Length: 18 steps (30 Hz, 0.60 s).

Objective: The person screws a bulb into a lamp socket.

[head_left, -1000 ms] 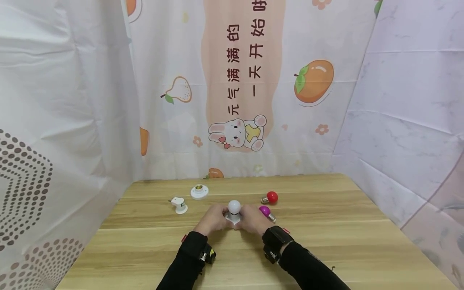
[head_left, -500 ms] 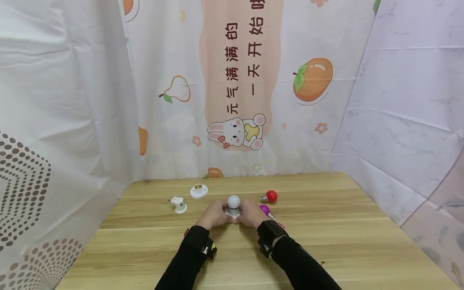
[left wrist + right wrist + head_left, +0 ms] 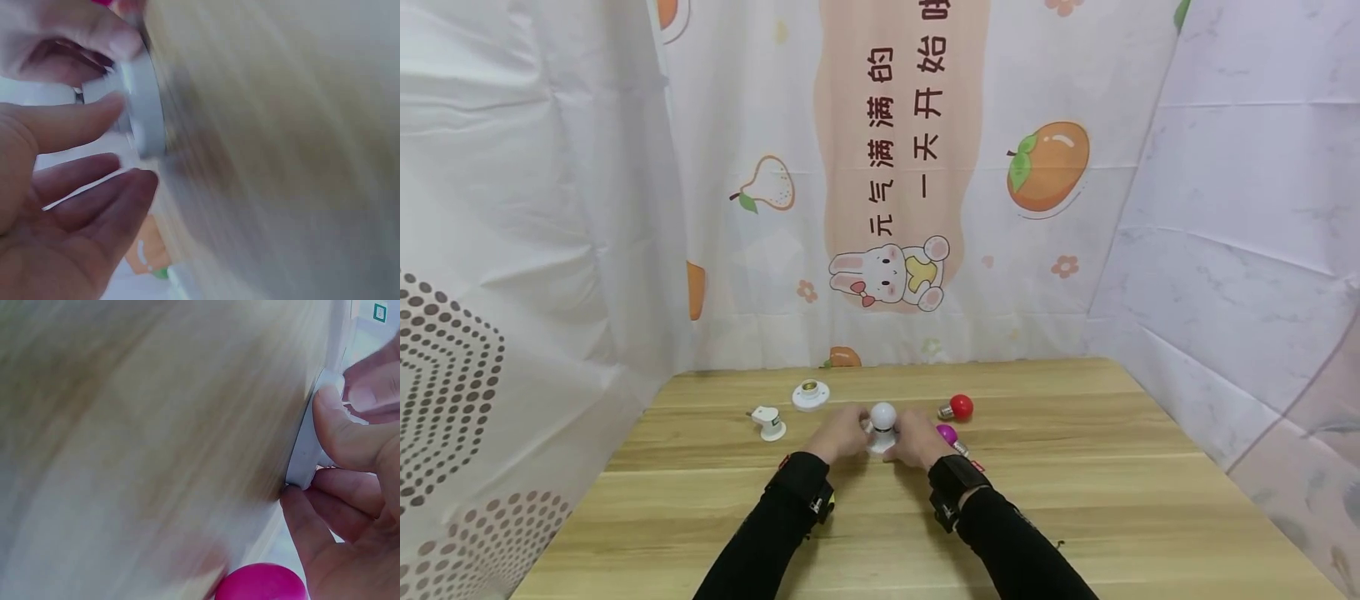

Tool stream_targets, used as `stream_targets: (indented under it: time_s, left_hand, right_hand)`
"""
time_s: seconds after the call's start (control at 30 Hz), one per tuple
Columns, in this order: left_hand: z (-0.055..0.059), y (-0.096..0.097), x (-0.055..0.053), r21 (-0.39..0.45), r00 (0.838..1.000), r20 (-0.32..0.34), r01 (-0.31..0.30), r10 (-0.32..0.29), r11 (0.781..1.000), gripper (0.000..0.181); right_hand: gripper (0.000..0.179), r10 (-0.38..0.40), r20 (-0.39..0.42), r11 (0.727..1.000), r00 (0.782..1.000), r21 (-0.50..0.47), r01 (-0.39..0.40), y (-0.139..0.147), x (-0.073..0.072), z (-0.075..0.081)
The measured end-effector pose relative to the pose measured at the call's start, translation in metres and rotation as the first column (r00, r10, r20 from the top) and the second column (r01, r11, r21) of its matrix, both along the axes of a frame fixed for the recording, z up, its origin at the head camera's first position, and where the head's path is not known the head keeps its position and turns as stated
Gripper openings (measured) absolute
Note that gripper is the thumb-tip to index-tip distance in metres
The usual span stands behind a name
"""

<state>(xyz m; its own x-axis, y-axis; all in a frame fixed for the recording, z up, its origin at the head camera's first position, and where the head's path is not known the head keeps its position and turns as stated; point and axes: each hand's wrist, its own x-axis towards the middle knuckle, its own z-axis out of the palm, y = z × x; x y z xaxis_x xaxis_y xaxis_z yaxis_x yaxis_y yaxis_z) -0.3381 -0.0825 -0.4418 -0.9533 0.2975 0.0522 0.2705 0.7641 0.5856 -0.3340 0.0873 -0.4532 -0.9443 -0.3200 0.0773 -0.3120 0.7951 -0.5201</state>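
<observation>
A white light bulb [image 3: 883, 416] stands upright in a round white lamp holder [image 3: 882, 443] on the table, between the two hands. My right hand [image 3: 914, 437] pinches the holder's base, its thumb on top of the rim and its fingers at the far edge in the right wrist view. My left hand [image 3: 842, 433] is at the other side. In the left wrist view its thumb lies against or just in front of the lamp holder [image 3: 144, 109], while its loosely straight fingers [image 3: 103, 200] are spread apart from the base.
A purple bulb [image 3: 947, 433] lies just right of my right hand, with a red bulb [image 3: 961, 407] behind it. Back left are another round lamp holder [image 3: 810, 395] and a white plug-in socket [image 3: 768, 422]. A printed curtain [image 3: 752, 275] closes off the wooden table's back.
The bulb and holder have shifted slightly away from me and now sit level. My left hand has loosened and drawn a little to the left; the right hand keeps its grip.
</observation>
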Motion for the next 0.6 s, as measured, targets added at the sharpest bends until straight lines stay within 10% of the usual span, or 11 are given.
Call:
stream_targets:
  time_s: [0.17,0.37,0.6]
  left_hand:
    - [0.005,-0.010,-0.010,-0.088,0.984,-0.147,-0.109,0.095,0.990,0.035]
    - [0.002,-0.020,-0.022,-0.301,0.919,-0.381,-0.223,0.097,0.927,0.030]
    - [-0.007,-0.036,-0.035,-0.338,0.941,-0.285,-0.277,0.183,0.899,0.061]
  right_hand:
    - [0.039,0.001,0.014,1.000,1.000,-0.002,-0.001,-0.001,0.001,-0.001]
    - [0.040,-0.014,0.013,1.000,1.000,0.012,0.013,-0.001,0.002,-0.002]
    - [0.037,0.006,-0.035,1.000,0.999,0.007,-0.006,-0.002,0.004,0.000]
